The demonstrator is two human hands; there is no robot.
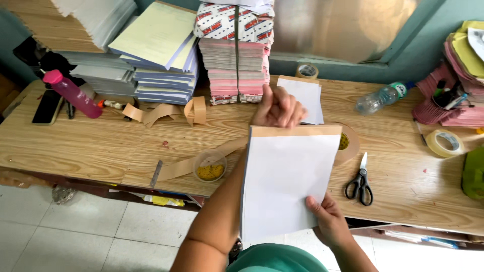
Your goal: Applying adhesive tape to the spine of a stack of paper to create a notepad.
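Holding a taped pad (pixel 290 181) over wooden table (pixel 75 146), tiled floor (pixel 75 236)

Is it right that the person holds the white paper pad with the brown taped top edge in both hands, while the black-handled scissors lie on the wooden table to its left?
Not quite: in the head view the black-handled scissors lie to the right of the white paper pad, on the wooden table. Both hands, left and right, do hold it.
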